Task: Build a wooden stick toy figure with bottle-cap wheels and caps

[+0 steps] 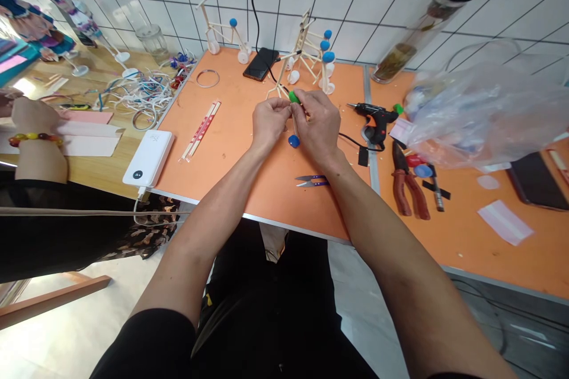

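Observation:
Over the orange tabletop, my left hand and my right hand meet with fingertips pinched together. Between them is a small model of thin wooden sticks, partly hidden by the fingers. A green round piece shows at my right fingertips, and a blue round piece shows below, beside the right palm. Thread snips with blue handles lie close to my right wrist. Behind the hands stand stick models with blue round pieces and white wheels; another stick model is further left.
A glue gun, pliers and a plastic bag lie to the right, near a tall glass bottle. Leftward are wrapped chopsticks, a power bank, a phone and another person's hand.

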A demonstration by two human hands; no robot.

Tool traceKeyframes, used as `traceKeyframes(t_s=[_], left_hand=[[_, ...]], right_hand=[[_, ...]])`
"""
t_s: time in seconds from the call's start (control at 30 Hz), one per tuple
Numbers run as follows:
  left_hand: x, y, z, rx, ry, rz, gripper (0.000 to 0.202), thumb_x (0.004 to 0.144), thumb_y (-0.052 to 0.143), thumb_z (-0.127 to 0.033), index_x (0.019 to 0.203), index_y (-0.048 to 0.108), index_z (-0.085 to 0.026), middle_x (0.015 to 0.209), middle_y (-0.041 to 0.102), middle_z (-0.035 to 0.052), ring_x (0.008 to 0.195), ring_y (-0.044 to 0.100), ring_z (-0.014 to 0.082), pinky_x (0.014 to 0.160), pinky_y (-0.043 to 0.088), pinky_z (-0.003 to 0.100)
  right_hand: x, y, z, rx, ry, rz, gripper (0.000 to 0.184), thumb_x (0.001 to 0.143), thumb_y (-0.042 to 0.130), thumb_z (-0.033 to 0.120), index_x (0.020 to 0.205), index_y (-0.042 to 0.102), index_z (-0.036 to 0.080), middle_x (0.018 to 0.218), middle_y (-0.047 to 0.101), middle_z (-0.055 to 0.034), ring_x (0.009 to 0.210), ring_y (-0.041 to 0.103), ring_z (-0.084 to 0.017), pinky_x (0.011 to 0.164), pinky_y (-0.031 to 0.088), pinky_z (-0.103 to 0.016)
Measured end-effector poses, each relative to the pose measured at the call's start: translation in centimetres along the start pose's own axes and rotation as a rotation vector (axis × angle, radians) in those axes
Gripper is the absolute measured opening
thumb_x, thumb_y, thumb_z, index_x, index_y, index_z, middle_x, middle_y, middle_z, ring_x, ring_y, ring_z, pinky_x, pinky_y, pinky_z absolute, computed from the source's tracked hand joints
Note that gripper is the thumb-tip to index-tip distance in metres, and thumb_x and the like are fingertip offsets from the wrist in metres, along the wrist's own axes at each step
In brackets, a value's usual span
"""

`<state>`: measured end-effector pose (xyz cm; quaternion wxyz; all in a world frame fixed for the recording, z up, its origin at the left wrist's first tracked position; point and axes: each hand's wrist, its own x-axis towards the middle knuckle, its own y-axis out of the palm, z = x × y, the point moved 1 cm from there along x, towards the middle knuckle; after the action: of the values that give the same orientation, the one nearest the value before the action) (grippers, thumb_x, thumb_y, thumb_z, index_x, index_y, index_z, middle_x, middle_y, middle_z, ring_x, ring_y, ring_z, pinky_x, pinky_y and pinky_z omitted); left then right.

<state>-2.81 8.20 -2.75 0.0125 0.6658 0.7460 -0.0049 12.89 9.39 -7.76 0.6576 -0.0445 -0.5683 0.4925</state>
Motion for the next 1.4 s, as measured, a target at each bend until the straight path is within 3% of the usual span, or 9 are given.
traceKeyframes(t_s=[0.4,0.77,1.03,1.23,1.4], left_hand=[[0.1,0.3,0.4,-0.025,0.003,0.007,0.036,0.109,0.081,0.004,0.082,0.076,-0.02,0.068,0.071,-0.0049,0.058,0.059,0.0098,0.058,0.049,0.025],[0.6,0.5,1.4,-0.017,0.036,0.004,0.031,0.107,0.083,-0.001,0.084,0.077,-0.02,0.071,0.071,-0.0047,0.059,0.058,0.0096,0.058,0.049,0.024],[0.3,0.3,1.0,0.003,0.02,0.007,0.03,0.108,0.085,-0.004,0.085,0.077,-0.02,0.071,0.071,-0.0049,0.06,0.057,0.0088,0.061,0.051,0.022],[0.1,0.4,0.8,0.015,0.0,-0.008,0.026,0.109,0.087,-0.007,0.088,0.078,-0.02,0.074,0.073,-0.0039,0.063,0.06,0.0094,0.062,0.054,0.022],[-0.2,0.4,0.4,0.007,-0.015,-0.006,0.029,0.109,0.086,-0.005,0.086,0.076,-0.02,0.073,0.072,-0.0043,0.062,0.06,0.0095,0.062,0.052,0.023]], right_hand=[[0.0,-0.2,-0.2,-0.088,0.032,0.073,0.057,0.136,0.047,0.061,0.17,0.083,0.032,0.15,0.088,-0.0152,0.139,0.086,-0.038,0.113,0.073,-0.051],[-0.2,0.2,-0.5,-0.132,-0.01,0.061,0.066,0.137,0.039,0.064,0.171,0.082,0.028,0.148,0.087,-0.016,0.133,0.086,-0.035,0.11,0.072,-0.047],[-0.4,-0.5,0.4,-0.049,0.0,0.041,0.069,0.136,0.036,0.066,0.168,0.084,0.028,0.144,0.088,-0.0185,0.129,0.086,-0.036,0.109,0.072,-0.049],[-0.2,-0.6,0.7,-0.055,-0.012,0.013,0.07,0.137,0.034,0.065,0.162,0.088,0.029,0.133,0.089,-0.0155,0.122,0.086,-0.033,0.104,0.072,-0.045],[-0.3,-0.3,0.4,-0.079,0.002,0.048,0.067,0.137,0.036,0.062,0.162,0.088,0.027,0.138,0.089,-0.0169,0.124,0.086,-0.035,0.105,0.07,-0.046]])
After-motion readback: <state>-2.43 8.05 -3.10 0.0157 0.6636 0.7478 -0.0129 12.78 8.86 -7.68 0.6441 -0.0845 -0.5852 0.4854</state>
